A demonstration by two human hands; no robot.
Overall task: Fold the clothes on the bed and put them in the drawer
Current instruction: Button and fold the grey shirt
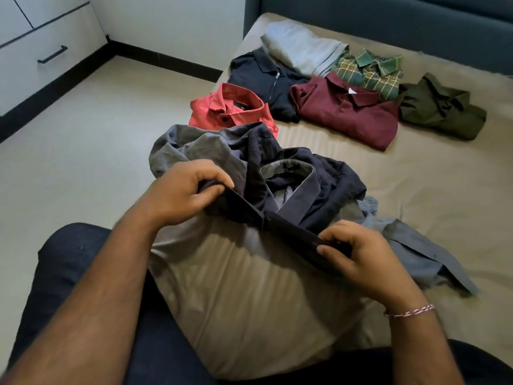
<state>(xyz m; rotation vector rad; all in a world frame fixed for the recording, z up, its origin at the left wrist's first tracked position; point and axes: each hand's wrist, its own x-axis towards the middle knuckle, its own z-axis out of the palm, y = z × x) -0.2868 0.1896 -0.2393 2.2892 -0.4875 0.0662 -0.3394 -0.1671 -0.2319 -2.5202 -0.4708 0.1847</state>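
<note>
So the bed (416,190) has six folded tops lined up at the far side, red shirt (233,109) nearest. The dark navy shirt (305,187) sits crumpled near the front edge, a grey shirt (194,151) bunched under it. Left hand (183,190) and right hand (358,254) both pinch its button placket, stretched between them
</note>
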